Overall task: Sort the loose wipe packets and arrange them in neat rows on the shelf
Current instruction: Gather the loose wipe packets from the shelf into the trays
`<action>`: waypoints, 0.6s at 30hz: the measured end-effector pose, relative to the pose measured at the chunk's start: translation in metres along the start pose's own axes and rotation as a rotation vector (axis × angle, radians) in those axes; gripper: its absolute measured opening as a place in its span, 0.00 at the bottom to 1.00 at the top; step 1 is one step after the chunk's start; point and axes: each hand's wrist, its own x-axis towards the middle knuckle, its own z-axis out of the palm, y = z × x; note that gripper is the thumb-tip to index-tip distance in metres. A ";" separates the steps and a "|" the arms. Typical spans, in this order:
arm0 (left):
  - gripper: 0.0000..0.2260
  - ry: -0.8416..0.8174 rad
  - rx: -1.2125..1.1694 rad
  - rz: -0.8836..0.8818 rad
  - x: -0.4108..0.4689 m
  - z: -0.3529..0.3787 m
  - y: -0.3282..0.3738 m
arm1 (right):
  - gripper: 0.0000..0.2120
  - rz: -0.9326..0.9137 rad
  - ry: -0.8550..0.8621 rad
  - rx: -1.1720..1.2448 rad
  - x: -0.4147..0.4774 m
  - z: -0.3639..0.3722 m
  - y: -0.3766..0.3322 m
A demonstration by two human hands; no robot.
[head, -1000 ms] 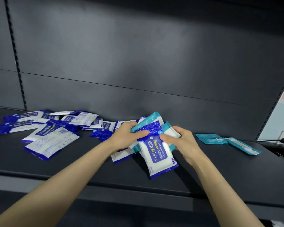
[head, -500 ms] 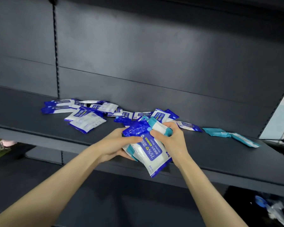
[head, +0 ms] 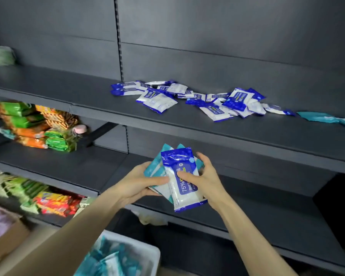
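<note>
Packet stack (head: 182,162) gripped by left hand (head: 135,182) and right hand (head: 205,176), loose packets (head: 157,99) on shelf (head: 88,100), snack bags (head: 28,124) left

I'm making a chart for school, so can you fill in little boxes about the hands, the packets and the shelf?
Left hand: holds fanned teal plastic wipe packets
Right hand: grips blue-and-white plastic wipe packet, in front of them
Shelf pile: loose blue-and-white packets, jumbled on dark grey metal shelf
Rows: none made yet
Bin below: white plastic bin with teal packets

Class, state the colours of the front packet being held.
The front packet is blue and white; head view.
</note>
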 end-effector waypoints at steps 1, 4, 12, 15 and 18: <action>0.30 0.014 -0.003 -0.020 -0.004 -0.012 -0.008 | 0.32 0.036 0.001 -0.001 0.000 0.009 0.007; 0.24 0.044 0.014 -0.089 -0.011 -0.052 -0.038 | 0.22 0.117 -0.021 0.000 0.005 0.040 0.038; 0.18 0.056 0.149 -0.353 -0.003 -0.179 -0.142 | 0.15 0.357 0.012 -0.009 0.026 0.134 0.162; 0.17 0.055 0.218 -0.446 0.001 -0.219 -0.191 | 0.14 0.448 0.049 -0.028 0.029 0.163 0.212; 0.17 0.053 0.213 -0.537 0.007 -0.244 -0.244 | 0.13 0.520 0.087 -0.065 0.033 0.181 0.263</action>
